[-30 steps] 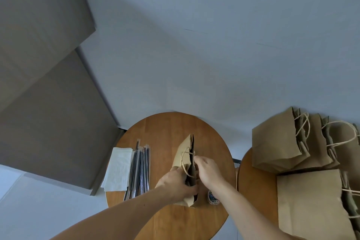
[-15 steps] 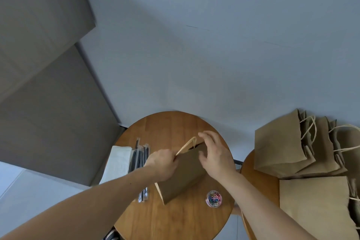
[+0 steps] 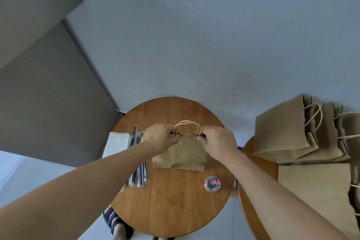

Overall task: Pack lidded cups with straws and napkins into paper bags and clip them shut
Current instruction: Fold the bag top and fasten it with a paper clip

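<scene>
Bag of brown paper with twisted cord handles [image 3: 181, 154] rests mid round wooden table [image 3: 175, 210], mouth away from me. Left hand [image 3: 159, 138] and right hand [image 3: 218, 140] each pinch top rim at a corner, fingers curled on paper, likely to control mouth. Contents hidden. Wrapped black straws [image 3: 139, 171] and white napkins [image 3: 116, 144] lie left of bag, tub of coloured paper clips [image 3: 212, 183] near right, all in my reach. Spare brown bags [image 3: 282, 134] stacked on second table [image 3: 251, 191].
</scene>
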Available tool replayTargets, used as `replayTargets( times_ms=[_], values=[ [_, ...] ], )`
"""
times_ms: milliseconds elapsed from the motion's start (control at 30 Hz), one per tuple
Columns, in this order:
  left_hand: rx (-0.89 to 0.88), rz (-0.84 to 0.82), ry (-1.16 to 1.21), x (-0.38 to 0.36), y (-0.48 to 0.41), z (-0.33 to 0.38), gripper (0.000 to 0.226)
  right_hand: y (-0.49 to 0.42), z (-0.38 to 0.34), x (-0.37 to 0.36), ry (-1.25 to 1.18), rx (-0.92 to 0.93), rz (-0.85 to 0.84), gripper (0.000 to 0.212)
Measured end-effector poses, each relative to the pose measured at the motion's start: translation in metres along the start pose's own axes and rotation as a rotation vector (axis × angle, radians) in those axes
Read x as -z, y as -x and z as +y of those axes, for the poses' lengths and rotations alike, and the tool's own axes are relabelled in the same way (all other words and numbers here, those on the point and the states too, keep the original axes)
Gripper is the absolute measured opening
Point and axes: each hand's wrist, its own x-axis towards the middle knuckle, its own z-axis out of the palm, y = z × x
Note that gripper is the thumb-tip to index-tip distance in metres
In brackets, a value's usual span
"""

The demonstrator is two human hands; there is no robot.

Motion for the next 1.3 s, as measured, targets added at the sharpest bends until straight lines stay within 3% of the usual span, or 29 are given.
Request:
replayTargets(
  times_ms=[133, 233, 300, 433, 600, 900, 1300],
  values=[
    [-0.006, -0.006, 0.045, -0.005, -0.004, -0.011, 0.019, 0.019, 0.018, -0.008, -0.277, -0.031, 0.362, 0.013],
    [-0.019, 0.019, 0.055, -0.006, -0.010, -0.014, 0.020, 0.043, 0.040, -0.032, -0.496, -0.414, 0.516, 0.010],
    [-0.029, 0.034, 0.065, -0.009, -0.013, -0.014, 0.019, 0.058, 0.055, -0.062, -0.486, -0.579, 0.369, 0.009],
    [-0.047, 0.077, 0.068, -0.018, -0.014, -0.010, 0.019, 0.080, 0.066, -0.121, -0.377, -0.545, -0.116, 0.011],
    [-0.065, 0.153, 0.073, -0.032, -0.011, -0.011, 0.017, 0.092, 0.073, -0.164, -0.110, -0.541, -0.387, 0.017],
    [-0.089, 0.226, 0.074, -0.036, -0.013, -0.016, 0.018, 0.096, 0.072, -0.183, 0.104, -0.502, -0.450, 0.016],
    [-0.075, 0.191, 0.070, -0.034, -0.011, -0.016, 0.015, 0.107, 0.072, -0.173, 0.009, -0.501, -0.362, 0.017]
  ],
)
